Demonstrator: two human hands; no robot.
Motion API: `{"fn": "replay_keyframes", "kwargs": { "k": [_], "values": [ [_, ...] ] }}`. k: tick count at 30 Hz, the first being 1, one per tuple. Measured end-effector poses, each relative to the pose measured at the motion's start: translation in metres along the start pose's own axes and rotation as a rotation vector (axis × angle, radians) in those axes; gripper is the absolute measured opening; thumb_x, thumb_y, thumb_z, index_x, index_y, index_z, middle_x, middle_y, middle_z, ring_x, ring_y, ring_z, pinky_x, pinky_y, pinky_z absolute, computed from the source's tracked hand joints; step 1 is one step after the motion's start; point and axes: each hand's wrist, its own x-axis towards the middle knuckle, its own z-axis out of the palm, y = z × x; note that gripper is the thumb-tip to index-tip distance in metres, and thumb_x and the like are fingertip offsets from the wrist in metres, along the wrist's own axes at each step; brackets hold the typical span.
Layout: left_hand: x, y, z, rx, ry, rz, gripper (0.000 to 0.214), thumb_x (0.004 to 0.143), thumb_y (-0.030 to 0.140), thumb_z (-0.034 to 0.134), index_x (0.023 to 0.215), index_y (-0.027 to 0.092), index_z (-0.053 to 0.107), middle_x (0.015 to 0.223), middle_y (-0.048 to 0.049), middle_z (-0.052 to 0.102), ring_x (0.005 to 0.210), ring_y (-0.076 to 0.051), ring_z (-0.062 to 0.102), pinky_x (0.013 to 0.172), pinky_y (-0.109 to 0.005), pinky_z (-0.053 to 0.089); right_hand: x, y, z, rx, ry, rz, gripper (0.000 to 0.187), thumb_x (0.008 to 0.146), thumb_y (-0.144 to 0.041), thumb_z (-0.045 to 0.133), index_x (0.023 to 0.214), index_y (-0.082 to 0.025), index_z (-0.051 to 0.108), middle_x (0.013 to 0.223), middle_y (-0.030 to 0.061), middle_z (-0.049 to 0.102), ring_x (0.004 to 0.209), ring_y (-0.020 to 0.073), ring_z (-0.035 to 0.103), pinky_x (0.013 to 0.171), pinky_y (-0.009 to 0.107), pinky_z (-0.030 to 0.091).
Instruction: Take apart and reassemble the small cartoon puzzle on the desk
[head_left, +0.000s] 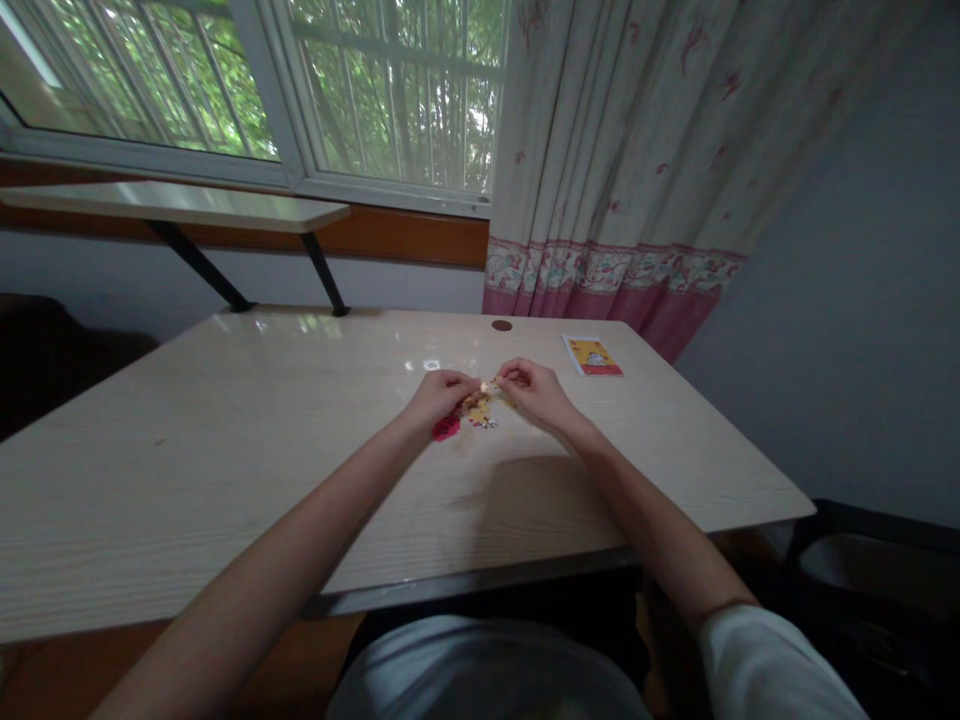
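Observation:
My left hand (441, 394) and my right hand (535, 390) meet above the middle of the table, fingertips almost touching. Between them is a small pale yellow jigsaw piece (489, 386), pinched by the fingers of both hands. Just below lie several small yellow jigsaw pieces (478, 412), partly covered by my left fingers. A cluster of red pieces (446, 428) rests under my left hand, and white-and-dark pieces (486, 424) lie to its right. The outlines of single pieces are too small to tell apart.
A yellow and red picture card (592, 356) lies to the right on the wooden table (225, 470). A round brown cable-hole cover (502, 325) sits near the back edge. At the back left, a raised shelf (187, 203) stands on black supports. A curtain (600, 200) hangs behind.

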Motion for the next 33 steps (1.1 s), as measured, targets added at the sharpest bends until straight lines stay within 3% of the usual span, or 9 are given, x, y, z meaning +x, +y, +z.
{"fn": "replay_keyframes", "kwargs": {
  "k": [4,9,13,17,20,25,29,33],
  "values": [
    [0.0,-0.005,-0.003,0.28,-0.089,0.109,0.021,0.061,0.035,0.071,0.065,0.014,0.071,0.053,-0.0029,0.062,0.047,-0.012,0.049,0.047,-0.023,0.033,-0.002,0.008,-0.005,-0.182,-0.168,0.04,0.012,0.078,-0.02,0.055,0.085,-0.017,0.065,0.071,0.0015,0.063,0.063,0.0121,0.055,0.06,0.024,0.04],
    [-0.001,0.001,-0.011,0.463,-0.132,0.291,0.021,0.07,0.033,0.065,0.08,0.017,0.073,0.065,-0.0052,0.068,0.056,-0.015,0.054,0.054,-0.024,0.036,-0.004,0.002,-0.005,-0.447,-0.152,-0.141,0.013,0.08,-0.018,0.057,0.087,-0.017,0.069,0.086,0.0069,0.066,0.082,0.0171,0.056,0.077,0.03,0.04],
    [-0.001,0.015,-0.035,0.654,-0.076,0.335,0.02,0.073,0.033,0.06,0.073,0.017,0.072,0.065,-0.0047,0.066,0.053,-0.014,0.051,0.054,-0.024,0.034,-0.01,-0.013,0.006,-0.415,-0.357,-0.259,0.015,0.084,-0.024,0.058,0.089,-0.018,0.07,0.088,0.0066,0.067,0.085,0.0171,0.057,0.082,0.03,0.04],
    [-0.006,0.024,-0.064,0.917,-0.366,0.195,0.031,0.074,0.041,0.055,0.083,0.015,0.07,0.072,-0.0037,0.066,0.059,-0.014,0.052,0.057,-0.023,0.036,-0.015,-0.023,0.018,-0.455,-0.56,-0.327,0.029,0.081,-0.036,0.064,0.104,-0.018,0.068,0.101,0.0086,0.064,0.097,0.0203,0.055,0.088,0.033,0.039],
    [-0.009,0.023,-0.075,1.079,-0.413,0.21,0.043,0.068,0.045,0.059,0.096,0.013,0.066,0.087,-0.0077,0.067,0.073,-0.018,0.057,0.065,-0.025,0.04,-0.015,-0.023,0.02,-0.5,-0.561,-0.307,0.029,0.079,-0.036,0.066,0.103,-0.018,0.067,0.105,0.0093,0.061,0.102,0.0209,0.052,0.089,0.033,0.038],
    [-0.009,0.018,-0.071,1.29,-0.351,0.109,0.061,0.061,0.059,0.06,0.097,0.01,0.064,0.091,-0.0143,0.065,0.079,-0.024,0.059,0.066,-0.029,0.042,-0.013,-0.016,0.008,-0.542,-0.509,-0.27,0.018,0.079,-0.024,0.064,0.094,-0.015,0.067,0.096,0.0078,0.062,0.096,0.0197,0.053,0.089,0.032,0.039],
    [-0.008,0.017,-0.066,1.291,-0.429,0.095,0.038,0.063,0.048,0.06,0.076,0.013,0.065,0.073,-0.0094,0.065,0.066,-0.021,0.056,0.058,-0.027,0.038,-0.013,-0.01,0.005,-0.586,-0.426,-0.263,0.026,0.081,-0.011,0.054,0.104,-0.016,0.065,0.1,0.0079,0.061,0.098,0.0186,0.051,0.09,0.032,0.037],
    [-0.009,0.017,-0.065,1.181,-0.524,0.093,0.026,0.062,0.04,0.061,0.067,0.014,0.062,0.06,-0.0035,0.059,0.055,-0.016,0.051,0.052,-0.026,0.033,-0.012,-0.013,0.015,-0.593,-0.415,-0.271,0.028,0.087,-0.018,0.051,0.113,-0.016,0.062,0.108,0.0091,0.06,0.103,0.0188,0.05,0.092,0.033,0.036]
  ]
}}
